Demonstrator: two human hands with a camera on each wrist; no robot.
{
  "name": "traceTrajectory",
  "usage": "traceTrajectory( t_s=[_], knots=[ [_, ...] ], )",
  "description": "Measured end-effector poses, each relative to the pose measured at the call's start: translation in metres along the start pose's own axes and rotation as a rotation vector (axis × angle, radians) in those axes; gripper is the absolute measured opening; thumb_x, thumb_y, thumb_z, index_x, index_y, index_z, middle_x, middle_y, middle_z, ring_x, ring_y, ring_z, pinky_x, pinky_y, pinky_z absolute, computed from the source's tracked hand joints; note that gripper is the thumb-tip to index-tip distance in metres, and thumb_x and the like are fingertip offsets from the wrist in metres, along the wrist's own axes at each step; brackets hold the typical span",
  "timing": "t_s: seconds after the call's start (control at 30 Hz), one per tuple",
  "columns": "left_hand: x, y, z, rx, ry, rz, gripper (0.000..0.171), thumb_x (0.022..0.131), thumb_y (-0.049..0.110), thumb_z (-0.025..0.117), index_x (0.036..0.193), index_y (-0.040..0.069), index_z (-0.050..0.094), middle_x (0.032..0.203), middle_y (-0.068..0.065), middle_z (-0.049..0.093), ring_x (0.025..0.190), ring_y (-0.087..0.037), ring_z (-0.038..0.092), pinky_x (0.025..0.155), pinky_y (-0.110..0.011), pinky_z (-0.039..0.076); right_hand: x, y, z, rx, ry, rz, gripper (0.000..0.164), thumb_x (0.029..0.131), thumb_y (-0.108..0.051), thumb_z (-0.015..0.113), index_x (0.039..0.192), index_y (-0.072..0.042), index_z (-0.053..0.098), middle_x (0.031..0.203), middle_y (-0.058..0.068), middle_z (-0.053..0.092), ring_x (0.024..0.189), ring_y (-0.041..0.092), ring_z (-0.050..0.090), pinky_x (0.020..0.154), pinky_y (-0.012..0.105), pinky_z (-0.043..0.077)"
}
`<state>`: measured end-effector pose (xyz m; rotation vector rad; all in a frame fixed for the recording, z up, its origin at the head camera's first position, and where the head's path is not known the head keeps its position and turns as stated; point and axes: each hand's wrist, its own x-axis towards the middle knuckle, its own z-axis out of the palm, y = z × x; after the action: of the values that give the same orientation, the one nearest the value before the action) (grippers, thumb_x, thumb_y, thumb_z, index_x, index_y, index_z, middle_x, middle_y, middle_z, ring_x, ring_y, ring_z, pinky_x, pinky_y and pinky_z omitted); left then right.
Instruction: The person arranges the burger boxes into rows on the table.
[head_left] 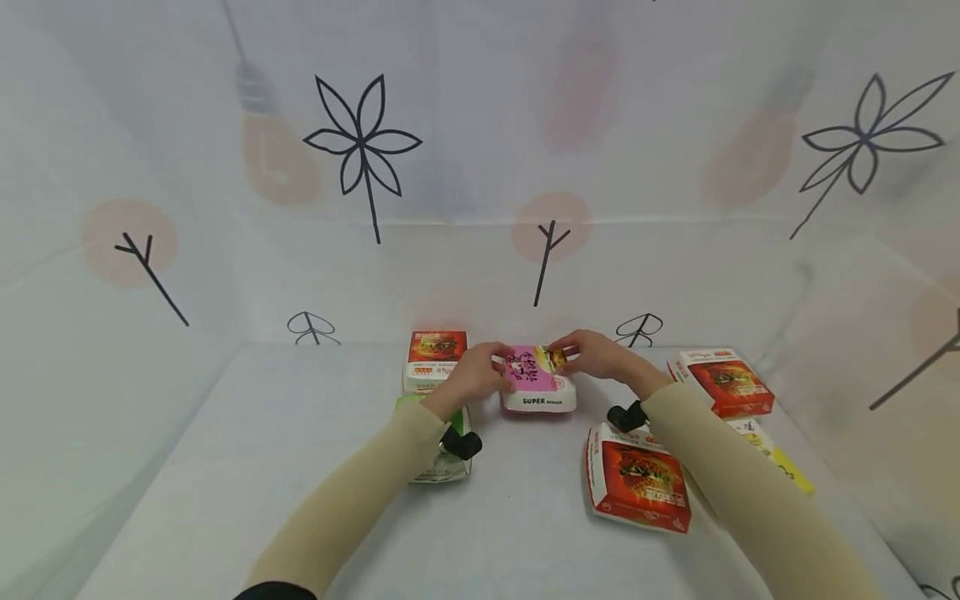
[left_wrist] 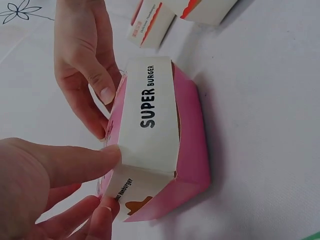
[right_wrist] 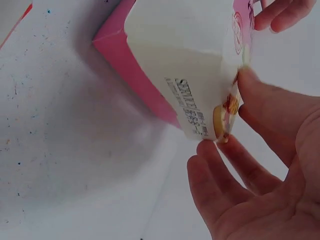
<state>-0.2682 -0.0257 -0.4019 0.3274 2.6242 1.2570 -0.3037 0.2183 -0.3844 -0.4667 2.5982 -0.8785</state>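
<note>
1. Centrally, near the back of the white worktop [head_left: 517, 517], is a pink-and-white SUPER BURGER box [head_left: 534, 385].
2. The left hand [head_left: 477, 372] pinches its left side between thumb and fingers.
3. The right hand [head_left: 596, 354] pinches its right side likewise.
4. One red-and-white box [head_left: 437, 354] stands left of it; another [head_left: 637, 483] lies nearer, below the right wrist.
</note>
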Motion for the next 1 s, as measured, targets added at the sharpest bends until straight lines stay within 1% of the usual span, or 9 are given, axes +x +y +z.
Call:
traceTrajectory(
  t_s=[0.13,0.23,0.33,0.47,0.6,0.73,0.87,1.0],
  knots=[
    [0.0,0.0,0.001,-0.018,0.009,0.011,0.056,0.082,0.004,0.078,0.134,0.011,0.06,0.123,-0.007,0.064,0.111,-0.021,0.061,0.088,-0.034,0.053,-0.002,0.003,0.0,-0.022,0.014,-0.039,0.042,0.095,-0.01,0.066,0.135,0.0,0.059,0.134,0.022,0.055,0.126,0.043,0.048,0.101,0.056,0.044],
    [0.001,-0.001,0.001,-0.041,0.019,0.019,0.054,0.083,0.0,0.074,0.134,0.01,0.06,0.13,-0.007,0.062,0.118,-0.022,0.06,0.094,-0.035,0.051,-0.003,0.005,-0.001,-0.029,0.015,-0.054,0.043,0.093,-0.01,0.067,0.135,-0.001,0.06,0.131,0.02,0.057,0.124,0.041,0.049,0.099,0.055,0.045],
    [0.002,-0.002,0.0,-0.05,0.031,0.02,0.053,0.084,-0.004,0.069,0.134,0.01,0.06,0.134,-0.006,0.06,0.123,-0.023,0.056,0.1,-0.038,0.048,-0.002,0.005,-0.001,-0.013,-0.013,-0.069,0.046,0.092,-0.011,0.069,0.136,-0.002,0.059,0.131,0.018,0.058,0.124,0.04,0.049,0.1,0.056,0.044],
    [0.004,-0.004,0.0,-0.074,0.035,0.009,0.053,0.084,-0.008,0.062,0.134,0.01,0.06,0.136,-0.007,0.059,0.127,-0.025,0.054,0.103,-0.039,0.045,0.0,0.005,0.0,0.023,-0.068,-0.066,0.051,0.092,-0.014,0.07,0.14,-0.006,0.056,0.136,0.018,0.056,0.128,0.04,0.046,0.105,0.061,0.038],
    [0.007,-0.006,-0.001,-0.108,0.034,-0.001,0.053,0.085,-0.008,0.06,0.135,0.011,0.06,0.138,-0.008,0.058,0.127,-0.026,0.054,0.103,-0.039,0.045,0.0,0.005,0.002,0.035,-0.086,-0.057,0.052,0.093,-0.015,0.07,0.143,-0.008,0.055,0.14,0.018,0.054,0.13,0.04,0.045,0.106,0.062,0.035],
    [0.006,-0.008,-0.004,-0.113,0.032,0.016,0.05,0.087,-0.005,0.062,0.135,0.01,0.059,0.138,-0.008,0.058,0.126,-0.026,0.055,0.101,-0.039,0.047,-0.002,0.004,0.002,0.042,-0.088,-0.065,0.052,0.094,-0.013,0.068,0.143,-0.006,0.053,0.139,0.018,0.054,0.13,0.04,0.045,0.107,0.061,0.036],
    [0.0,-0.006,-0.012,-0.083,0.033,0.057,0.046,0.091,0.0,0.064,0.136,0.009,0.059,0.135,-0.008,0.059,0.121,-0.025,0.058,0.097,-0.037,0.05,-0.004,0.001,0.002,0.035,-0.078,-0.076,0.054,0.094,-0.012,0.068,0.144,-0.003,0.051,0.139,0.02,0.053,0.131,0.042,0.045,0.106,0.06,0.037],
    [-0.009,-0.004,-0.018,-0.061,0.022,0.073,0.041,0.093,0.005,0.067,0.134,0.009,0.061,0.13,-0.006,0.061,0.112,-0.023,0.061,0.089,-0.035,0.054,-0.002,0.001,0.004,0.025,-0.067,-0.077,0.054,0.094,-0.011,0.068,0.144,-0.002,0.051,0.142,0.021,0.051,0.131,0.043,0.044,0.106,0.059,0.038]
  ],
)
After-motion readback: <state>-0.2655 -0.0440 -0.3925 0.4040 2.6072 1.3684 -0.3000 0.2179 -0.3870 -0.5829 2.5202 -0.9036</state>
